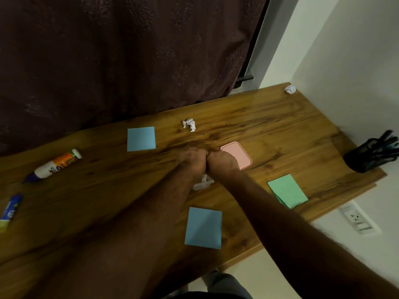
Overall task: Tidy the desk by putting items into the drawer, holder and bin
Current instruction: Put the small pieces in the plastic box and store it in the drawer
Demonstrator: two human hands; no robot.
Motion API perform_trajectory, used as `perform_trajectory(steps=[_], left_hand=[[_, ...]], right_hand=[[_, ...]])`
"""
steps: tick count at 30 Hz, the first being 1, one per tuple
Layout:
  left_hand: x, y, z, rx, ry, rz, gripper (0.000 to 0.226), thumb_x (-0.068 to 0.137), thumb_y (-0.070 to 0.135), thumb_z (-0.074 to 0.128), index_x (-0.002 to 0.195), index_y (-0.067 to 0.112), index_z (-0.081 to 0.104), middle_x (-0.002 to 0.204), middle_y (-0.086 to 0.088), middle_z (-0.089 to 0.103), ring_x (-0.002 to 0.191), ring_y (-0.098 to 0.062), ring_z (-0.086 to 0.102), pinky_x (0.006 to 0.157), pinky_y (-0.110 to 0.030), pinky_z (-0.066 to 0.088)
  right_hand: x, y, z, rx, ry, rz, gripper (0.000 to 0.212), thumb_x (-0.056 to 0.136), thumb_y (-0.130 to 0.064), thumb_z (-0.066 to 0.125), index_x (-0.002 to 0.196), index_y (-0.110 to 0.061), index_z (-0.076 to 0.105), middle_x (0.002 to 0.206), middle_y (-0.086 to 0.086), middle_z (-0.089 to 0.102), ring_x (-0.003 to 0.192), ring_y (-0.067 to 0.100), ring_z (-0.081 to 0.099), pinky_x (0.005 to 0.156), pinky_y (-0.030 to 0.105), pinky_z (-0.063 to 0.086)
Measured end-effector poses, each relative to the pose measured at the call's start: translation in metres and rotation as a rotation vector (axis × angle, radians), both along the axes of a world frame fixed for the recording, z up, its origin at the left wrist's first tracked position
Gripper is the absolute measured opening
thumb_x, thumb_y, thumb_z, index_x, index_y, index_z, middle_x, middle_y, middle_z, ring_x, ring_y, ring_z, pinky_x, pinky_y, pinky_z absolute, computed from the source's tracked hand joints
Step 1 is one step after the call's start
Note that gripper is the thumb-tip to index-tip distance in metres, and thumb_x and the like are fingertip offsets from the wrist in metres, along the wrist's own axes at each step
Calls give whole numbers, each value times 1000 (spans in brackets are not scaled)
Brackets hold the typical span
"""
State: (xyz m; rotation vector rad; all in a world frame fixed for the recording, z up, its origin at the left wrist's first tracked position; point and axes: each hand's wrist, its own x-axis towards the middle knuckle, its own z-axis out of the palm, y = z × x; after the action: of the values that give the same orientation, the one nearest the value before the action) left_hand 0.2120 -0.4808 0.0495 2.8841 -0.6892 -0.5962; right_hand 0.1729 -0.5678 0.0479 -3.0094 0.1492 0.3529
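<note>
Both hands meet mid-desk (269,126), knuckles touching. Left hand (191,159) and right hand (222,161) have fingers curled under; can't tell what they pinch. White crumpled paper (203,183) shows just below the wrists, partly hidden. Pink pad (239,153) just beside right hand. Paper ball (189,124) beyond the hands, another ball (290,89) at far corner. Blue note (141,138) far-left of hands, second blue note (203,227) near front edge. Green pad (287,190) right. Pen holder (371,155) at right edge. Glue bottle (54,166) and glue stick (9,210) far left.
</note>
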Motion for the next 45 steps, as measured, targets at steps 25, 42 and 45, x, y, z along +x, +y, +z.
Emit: perform_trajectory(steps=[25, 42, 45], left_hand=[[-7, -8, 14, 173, -59, -34, 35, 96, 18, 51, 129, 6, 52, 132, -15, 53, 120, -30, 54, 93, -37, 46], [8, 16, 15, -90, -12, 184, 16, 92, 18, 59, 106, 19, 66, 111, -6, 58, 97, -21, 53, 74, -32, 45], [4, 26, 7, -231, -80, 189, 10, 93, 25, 57, 97, 26, 66, 100, 1, 59, 89, -14, 49, 70, -29, 41]], right_hand=[[-12, -27, 29, 1046, 222, -561, 32, 82, 11, 67, 106, -7, 56, 98, 19, 67, 76, 24, 68, 68, 34, 59], [-9, -19, 21, 951, 192, -582, 34, 84, 3, 66, 115, -8, 59, 96, 15, 70, 86, 29, 71, 76, 42, 61], [-10, -19, 18, 881, 120, -569, 24, 86, -6, 68, 109, -12, 65, 97, 15, 71, 86, 29, 72, 75, 46, 61]])
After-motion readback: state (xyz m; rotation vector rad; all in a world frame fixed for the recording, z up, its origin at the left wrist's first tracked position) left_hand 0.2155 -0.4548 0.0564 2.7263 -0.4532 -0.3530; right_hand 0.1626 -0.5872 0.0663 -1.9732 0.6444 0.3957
